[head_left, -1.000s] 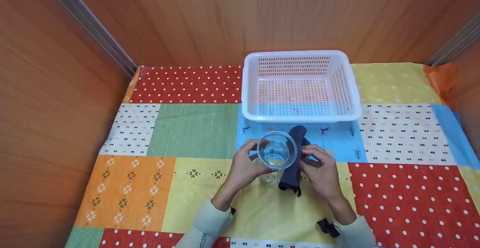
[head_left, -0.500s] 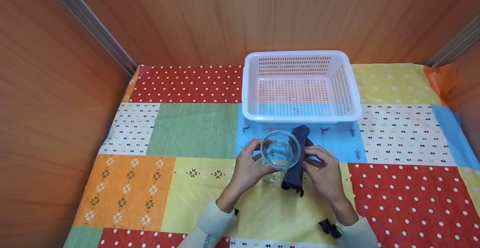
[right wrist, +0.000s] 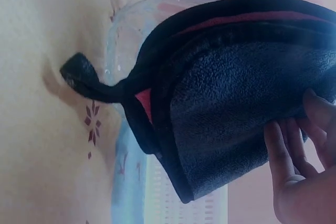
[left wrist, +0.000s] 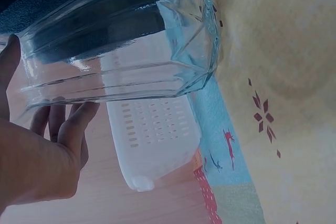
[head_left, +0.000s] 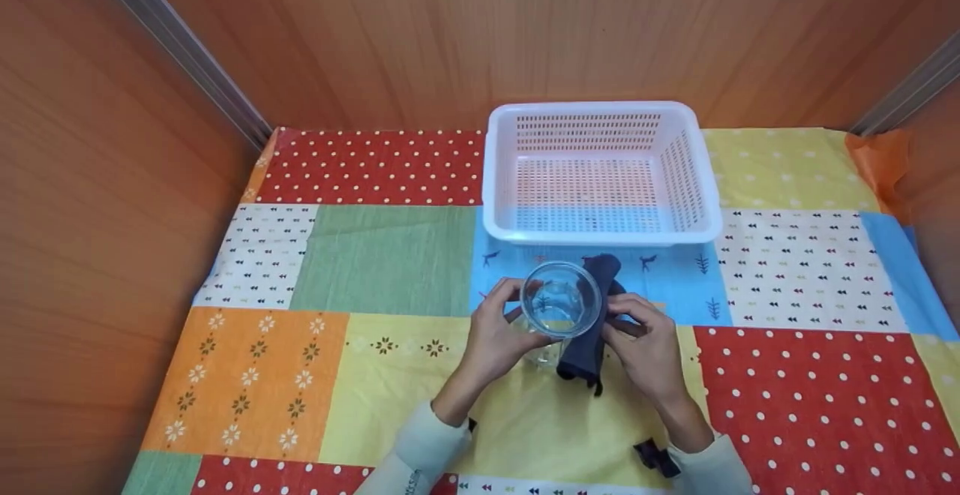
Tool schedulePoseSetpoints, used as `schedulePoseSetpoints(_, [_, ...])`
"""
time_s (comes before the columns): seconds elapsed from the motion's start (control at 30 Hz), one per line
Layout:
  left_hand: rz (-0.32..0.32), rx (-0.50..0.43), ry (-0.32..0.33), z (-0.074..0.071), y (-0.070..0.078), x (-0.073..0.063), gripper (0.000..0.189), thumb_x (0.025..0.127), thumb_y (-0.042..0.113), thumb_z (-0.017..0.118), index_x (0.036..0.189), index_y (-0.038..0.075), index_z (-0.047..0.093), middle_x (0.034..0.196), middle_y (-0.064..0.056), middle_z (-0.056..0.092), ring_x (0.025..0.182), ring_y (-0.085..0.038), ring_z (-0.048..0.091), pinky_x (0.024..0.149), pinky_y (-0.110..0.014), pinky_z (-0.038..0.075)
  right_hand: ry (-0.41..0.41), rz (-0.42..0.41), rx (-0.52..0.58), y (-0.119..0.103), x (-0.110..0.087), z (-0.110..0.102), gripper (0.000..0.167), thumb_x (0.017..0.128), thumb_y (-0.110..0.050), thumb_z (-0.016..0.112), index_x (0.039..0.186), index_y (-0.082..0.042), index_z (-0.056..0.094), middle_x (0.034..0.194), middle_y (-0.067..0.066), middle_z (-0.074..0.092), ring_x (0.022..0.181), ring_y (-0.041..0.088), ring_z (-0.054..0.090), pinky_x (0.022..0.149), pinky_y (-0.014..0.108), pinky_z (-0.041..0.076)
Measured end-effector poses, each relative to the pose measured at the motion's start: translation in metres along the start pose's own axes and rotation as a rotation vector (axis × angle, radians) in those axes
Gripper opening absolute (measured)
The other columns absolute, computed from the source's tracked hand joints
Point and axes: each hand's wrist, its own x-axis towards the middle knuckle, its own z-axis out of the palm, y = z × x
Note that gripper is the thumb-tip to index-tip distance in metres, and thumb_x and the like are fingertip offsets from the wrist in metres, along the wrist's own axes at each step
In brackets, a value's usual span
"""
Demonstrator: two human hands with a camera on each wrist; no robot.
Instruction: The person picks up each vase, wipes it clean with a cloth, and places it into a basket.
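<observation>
My left hand [head_left: 496, 337] grips a clear glass cup [head_left: 556, 307] from its left side, near the wide rim. In the left wrist view the glass [left wrist: 142, 80] has faceted sides and a thick base near the tablecloth. My right hand [head_left: 649, 341] pinches a folded dark grey cloth [head_left: 583, 352] that lies along the right side of the glass. Seen from the right wrist, the cloth [right wrist: 226, 87] is fuzzy, with black edging, a hanging loop [right wrist: 86, 77] and a strip of red between its folds. It hides much of the glass in that view.
A white plastic basket [head_left: 600, 238] with slotted sides stands just beyond the hands, by the wooden back wall [head_left: 420, 45]. A patchwork tablecloth [head_left: 405, 262] covers the table. Wood panels rise at left and right.
Glass, cloth and both hands have shifted slightly to the right since a second ago. Over the last half second the cloth's near end has swung a little left.
</observation>
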Motion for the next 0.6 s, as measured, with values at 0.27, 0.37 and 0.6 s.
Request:
schedulePoseSetpoints(0.27, [-0.004,0.013,-0.008,-0.0003,0.0008,-0.0001,0.059,0.07,0.007,0.099,0.121,0.008,0.069,0.123,-0.009,0.067,0.119,-0.039,0.061,0.104,-0.047,0.057,-0.038,0.019,-0.055,-0.0016,0.0022,-0.0005,0.018,0.083,0.021,0.077,0.095,0.007,0.076,0.102,0.012,0.072,0.099,0.005,0.068,0.086,0.02,0.06])
schedulePoseSetpoints(0.37, [-0.002,0.02,-0.01,-0.0007,0.0017,-0.0002,0.059,0.07,0.008,0.099,0.121,0.008,0.069,0.123,-0.007,0.066,0.119,-0.037,0.062,0.104,-0.047,0.057,-0.05,0.02,-0.062,-0.0014,0.0026,-0.0006,0.018,0.083,0.021,0.077,0.093,0.006,0.076,0.101,0.012,0.071,0.098,0.005,0.068,0.085,0.02,0.06])
schedulePoseSetpoints(0.6, [0.013,0.028,-0.008,-0.0008,-0.0002,0.0004,0.059,0.071,0.009,0.099,0.122,0.008,0.069,0.122,-0.008,0.066,0.118,-0.036,0.061,0.104,-0.05,0.056,-0.055,0.013,-0.087,-0.0021,0.0021,0.0001,0.018,0.084,0.018,0.078,0.093,0.003,0.078,0.1,0.016,0.071,0.097,0.006,0.068,0.084,0.021,0.061])
